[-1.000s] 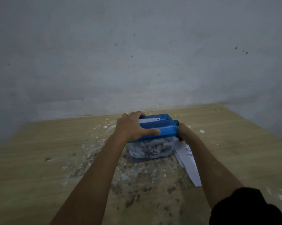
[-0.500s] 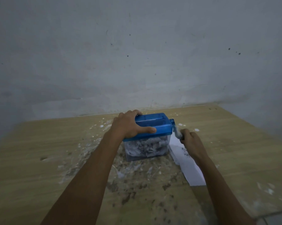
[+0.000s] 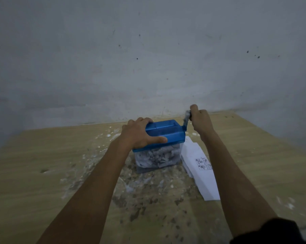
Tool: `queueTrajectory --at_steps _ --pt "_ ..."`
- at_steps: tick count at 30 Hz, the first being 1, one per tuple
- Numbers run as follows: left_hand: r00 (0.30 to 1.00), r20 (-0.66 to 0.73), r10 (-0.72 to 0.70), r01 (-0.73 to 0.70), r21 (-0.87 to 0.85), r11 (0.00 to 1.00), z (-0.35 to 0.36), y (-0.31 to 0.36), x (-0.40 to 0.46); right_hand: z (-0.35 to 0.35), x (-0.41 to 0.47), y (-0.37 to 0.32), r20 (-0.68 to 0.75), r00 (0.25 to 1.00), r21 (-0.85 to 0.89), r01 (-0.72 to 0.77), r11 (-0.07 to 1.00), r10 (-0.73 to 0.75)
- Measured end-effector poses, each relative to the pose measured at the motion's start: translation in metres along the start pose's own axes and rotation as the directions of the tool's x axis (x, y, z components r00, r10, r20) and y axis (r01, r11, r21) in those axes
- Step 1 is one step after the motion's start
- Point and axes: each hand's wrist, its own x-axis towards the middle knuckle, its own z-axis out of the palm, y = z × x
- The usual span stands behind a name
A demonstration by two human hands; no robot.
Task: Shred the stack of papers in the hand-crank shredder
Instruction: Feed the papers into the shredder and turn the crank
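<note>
The blue-topped hand-crank shredder stands mid-table; its clear bin is packed with white shreds. My left hand grips the blue top from the left, thumb along the front edge. My right hand holds the crank handle, which points up at the shredder's right side. A stack of white papers with a small printed picture lies flat on the table just right of the bin, partly under my right forearm.
The wooden table is littered with paper scraps and dark specks around and in front of the shredder. A grey wall rises right behind the table's far edge. A dark sleeve shows at the lower right.
My right hand has swung the crank from low in front of the shredder's side up to the top of its turn. My left hand has stayed on the blue top.
</note>
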Motion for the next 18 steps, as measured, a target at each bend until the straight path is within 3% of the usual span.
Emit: queueTrajectory --at_steps 4,9,13,18 --pt "1.000 0.003 0.013 -0.013 -0.013 1.000 -0.001 0.000 -0.001 0.016 0.023 0.001 0.147 0.985 -0.005 -0.085 0.996 0.085" --pt "0.999 -0.041 0.007 -0.008 -0.040 0.999 0.004 -0.003 -0.001 0.029 0.016 0.057 0.335 0.865 -0.347 -0.257 0.902 0.375" --pt "0.997 -0.076 0.011 -0.013 -0.025 1.000 0.008 -0.002 -0.001 0.013 -0.008 0.085 0.328 0.902 -0.573 -0.047 0.819 0.281" --pt "0.998 -0.067 0.002 -0.003 -0.015 1.000 0.006 -0.002 -0.001 -0.010 -0.035 0.090 0.248 0.958 -0.620 0.044 0.783 0.142"
